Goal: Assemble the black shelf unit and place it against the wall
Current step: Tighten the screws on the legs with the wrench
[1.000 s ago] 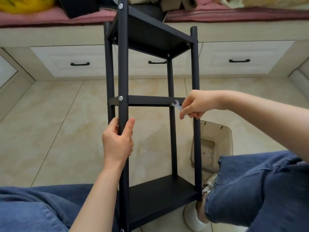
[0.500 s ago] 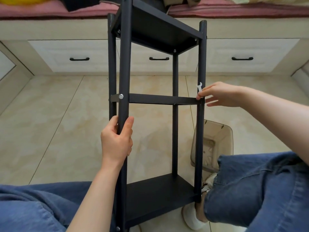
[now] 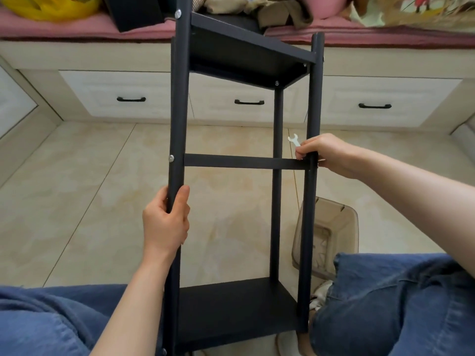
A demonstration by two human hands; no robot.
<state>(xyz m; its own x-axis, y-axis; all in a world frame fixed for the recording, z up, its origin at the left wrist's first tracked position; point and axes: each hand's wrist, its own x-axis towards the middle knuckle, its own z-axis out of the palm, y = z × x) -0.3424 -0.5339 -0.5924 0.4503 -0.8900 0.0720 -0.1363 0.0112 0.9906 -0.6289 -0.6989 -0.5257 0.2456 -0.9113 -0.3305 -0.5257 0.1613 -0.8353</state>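
Note:
The black shelf unit stands upright between my knees, with a top shelf, a thin middle crossbar and a bottom shelf on black posts. My left hand grips the near left post below the crossbar. My right hand wraps the near right post where the crossbar meets it and pinches a small white flat wrench, whose open jaw sticks up to the left of the post. Silver bolt heads show on the left post.
A translucent brown bin stands on the tiled floor just right of the unit. Behind runs a cream bench with drawers and a pink cushion top holding clutter. My denim-clad legs flank the unit's base.
My right hand moved with the wrench from the middle of the crossbar to the right post and closed around it. The view tilted slightly; my left hand kept its grip.

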